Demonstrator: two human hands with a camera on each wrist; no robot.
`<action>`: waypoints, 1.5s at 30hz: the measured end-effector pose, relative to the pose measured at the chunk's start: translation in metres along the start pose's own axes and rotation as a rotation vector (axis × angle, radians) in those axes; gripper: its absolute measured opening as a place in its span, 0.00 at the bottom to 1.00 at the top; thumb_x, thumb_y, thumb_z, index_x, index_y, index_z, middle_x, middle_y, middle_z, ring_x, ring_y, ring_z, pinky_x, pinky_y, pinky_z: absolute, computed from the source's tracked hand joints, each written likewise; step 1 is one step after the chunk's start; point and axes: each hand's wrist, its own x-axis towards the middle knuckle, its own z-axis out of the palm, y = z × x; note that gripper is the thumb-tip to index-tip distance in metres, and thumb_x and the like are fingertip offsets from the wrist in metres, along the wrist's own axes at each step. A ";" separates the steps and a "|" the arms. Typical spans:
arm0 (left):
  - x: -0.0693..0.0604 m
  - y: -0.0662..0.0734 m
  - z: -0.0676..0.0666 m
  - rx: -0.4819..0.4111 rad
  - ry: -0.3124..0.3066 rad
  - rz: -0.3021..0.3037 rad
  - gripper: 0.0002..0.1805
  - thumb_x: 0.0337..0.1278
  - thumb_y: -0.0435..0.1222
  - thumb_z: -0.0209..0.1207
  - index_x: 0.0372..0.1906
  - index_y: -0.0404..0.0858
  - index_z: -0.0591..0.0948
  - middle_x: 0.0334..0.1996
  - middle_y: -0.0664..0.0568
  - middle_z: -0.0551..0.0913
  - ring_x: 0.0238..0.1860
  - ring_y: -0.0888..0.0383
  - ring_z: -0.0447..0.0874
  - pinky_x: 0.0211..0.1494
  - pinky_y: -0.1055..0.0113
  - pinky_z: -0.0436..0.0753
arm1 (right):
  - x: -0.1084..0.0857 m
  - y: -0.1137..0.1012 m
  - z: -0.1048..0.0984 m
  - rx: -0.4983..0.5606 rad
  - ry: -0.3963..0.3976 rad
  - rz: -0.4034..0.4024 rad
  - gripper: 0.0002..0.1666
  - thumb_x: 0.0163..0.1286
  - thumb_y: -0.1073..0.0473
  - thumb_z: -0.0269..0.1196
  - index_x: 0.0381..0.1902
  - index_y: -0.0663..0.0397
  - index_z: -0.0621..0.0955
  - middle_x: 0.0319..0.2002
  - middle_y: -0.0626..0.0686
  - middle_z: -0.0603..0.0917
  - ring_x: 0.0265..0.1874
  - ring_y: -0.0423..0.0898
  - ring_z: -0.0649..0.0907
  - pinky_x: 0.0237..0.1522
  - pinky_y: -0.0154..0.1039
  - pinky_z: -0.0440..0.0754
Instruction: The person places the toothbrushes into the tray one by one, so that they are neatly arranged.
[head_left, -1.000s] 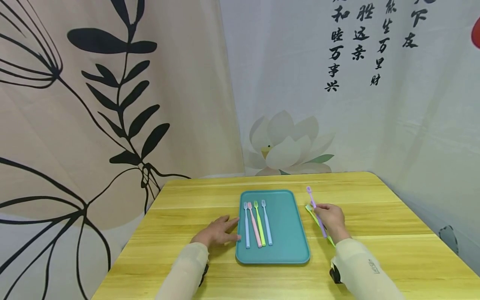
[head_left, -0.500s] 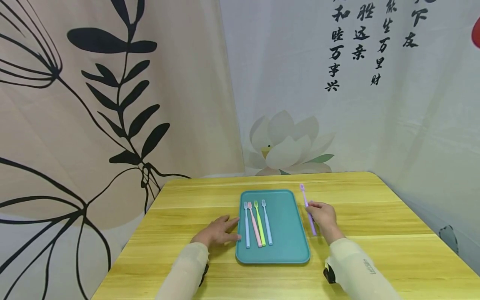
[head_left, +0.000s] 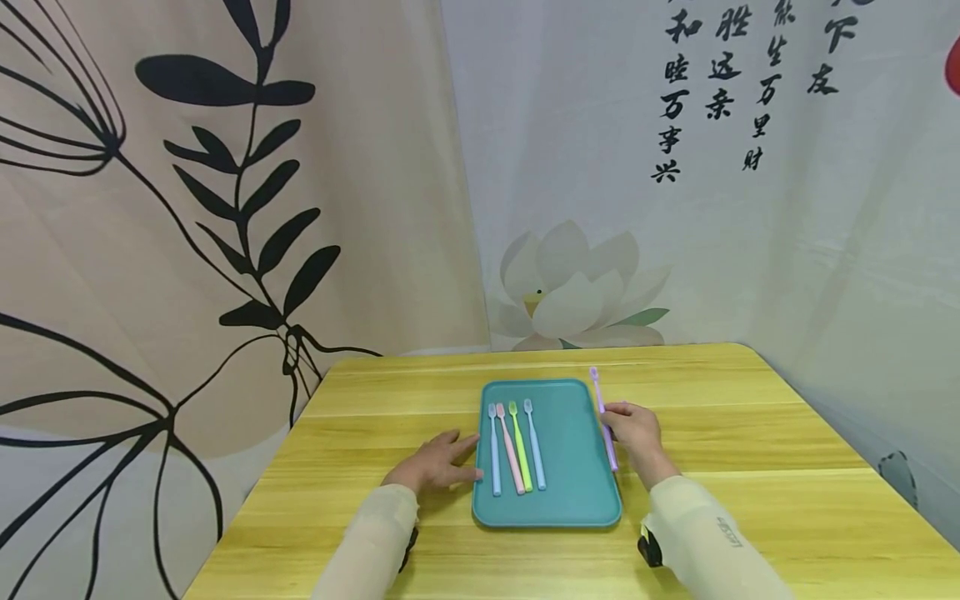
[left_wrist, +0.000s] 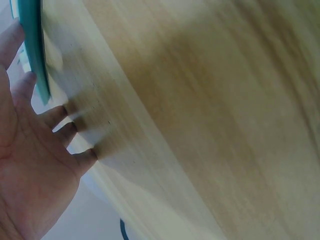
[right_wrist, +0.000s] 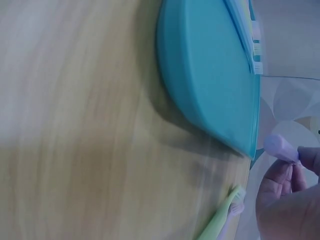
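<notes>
A teal tray (head_left: 577, 450) lies on the wooden table, with a light-blue toothbrush (head_left: 496, 458), a pink toothbrush (head_left: 511, 454), a green toothbrush (head_left: 520, 450) and another light-blue toothbrush (head_left: 536, 454) side by side on its left half. Fingers spread, my left hand (head_left: 431, 465) touches the tray's left edge. My right hand (head_left: 637, 433) pinches a purple toothbrush (head_left: 597, 387) by its handle, bristle end pointing away, over the tray's right rim. Seen in the right wrist view, its handle end (right_wrist: 280, 148) sits between thumb and fingers.
On the table right of the tray, a second green toothbrush (right_wrist: 220, 220) lies with another purple toothbrush (right_wrist: 233, 212) beside it; the right hand and sleeve mostly hide them in the head view. A printed curtain (head_left: 375, 208) hangs behind the table (head_left: 712, 375).
My right hand has moved left with the purple toothbrush, from above the green toothbrush on the table to the tray's right rim. The left hand has stayed at the tray's edge.
</notes>
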 end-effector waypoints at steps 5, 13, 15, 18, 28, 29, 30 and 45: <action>0.001 -0.001 0.001 -0.001 -0.003 -0.004 0.43 0.61 0.60 0.60 0.77 0.52 0.61 0.76 0.40 0.55 0.75 0.37 0.50 0.72 0.35 0.54 | -0.003 -0.002 0.005 -0.035 -0.023 0.002 0.18 0.68 0.66 0.62 0.54 0.72 0.80 0.49 0.66 0.82 0.38 0.48 0.83 0.37 0.35 0.82; 0.002 -0.002 0.002 -0.007 -0.004 -0.014 0.43 0.61 0.60 0.61 0.77 0.53 0.62 0.76 0.40 0.54 0.75 0.37 0.50 0.72 0.36 0.54 | -0.004 -0.004 0.013 -0.047 -0.027 0.015 0.17 0.67 0.67 0.63 0.52 0.72 0.81 0.51 0.68 0.81 0.38 0.48 0.83 0.38 0.37 0.83; 0.001 -0.002 0.002 -0.011 -0.004 -0.017 0.43 0.60 0.60 0.61 0.77 0.53 0.62 0.76 0.40 0.55 0.75 0.37 0.50 0.72 0.36 0.54 | -0.005 -0.005 0.015 -0.061 -0.025 0.014 0.17 0.67 0.66 0.63 0.51 0.72 0.82 0.50 0.67 0.82 0.39 0.49 0.83 0.39 0.38 0.83; 0.001 -0.002 0.002 -0.011 -0.006 -0.017 0.43 0.60 0.60 0.61 0.77 0.53 0.62 0.76 0.40 0.55 0.75 0.37 0.50 0.72 0.36 0.54 | -0.007 -0.005 0.017 -0.071 -0.038 0.013 0.17 0.68 0.66 0.63 0.52 0.72 0.82 0.50 0.67 0.82 0.41 0.51 0.82 0.39 0.39 0.83; 0.001 -0.002 0.002 -0.005 -0.003 -0.008 0.42 0.60 0.60 0.61 0.77 0.52 0.62 0.76 0.40 0.55 0.75 0.37 0.50 0.72 0.36 0.53 | -0.006 -0.001 0.027 -0.138 -0.001 -0.032 0.16 0.64 0.65 0.66 0.48 0.69 0.84 0.43 0.63 0.85 0.34 0.47 0.82 0.33 0.35 0.81; 0.001 -0.002 0.002 -0.007 -0.004 -0.007 0.42 0.61 0.60 0.61 0.77 0.52 0.62 0.76 0.40 0.55 0.75 0.37 0.50 0.72 0.36 0.53 | -0.006 -0.001 0.028 -0.139 0.001 -0.030 0.16 0.64 0.65 0.66 0.48 0.69 0.84 0.42 0.63 0.86 0.34 0.47 0.82 0.33 0.35 0.81; 0.001 -0.002 0.002 -0.008 -0.004 -0.007 0.42 0.61 0.60 0.61 0.77 0.52 0.62 0.76 0.40 0.55 0.75 0.37 0.50 0.72 0.36 0.52 | -0.006 0.000 0.029 -0.141 0.005 -0.026 0.16 0.63 0.65 0.66 0.48 0.69 0.84 0.42 0.62 0.86 0.34 0.47 0.82 0.33 0.35 0.81; 0.000 -0.001 0.001 -0.005 0.003 -0.015 0.43 0.60 0.60 0.61 0.77 0.53 0.62 0.76 0.40 0.55 0.75 0.37 0.51 0.72 0.36 0.53 | -0.006 0.002 0.040 -0.126 -0.034 0.014 0.18 0.67 0.64 0.64 0.52 0.68 0.83 0.47 0.64 0.84 0.41 0.51 0.82 0.40 0.41 0.82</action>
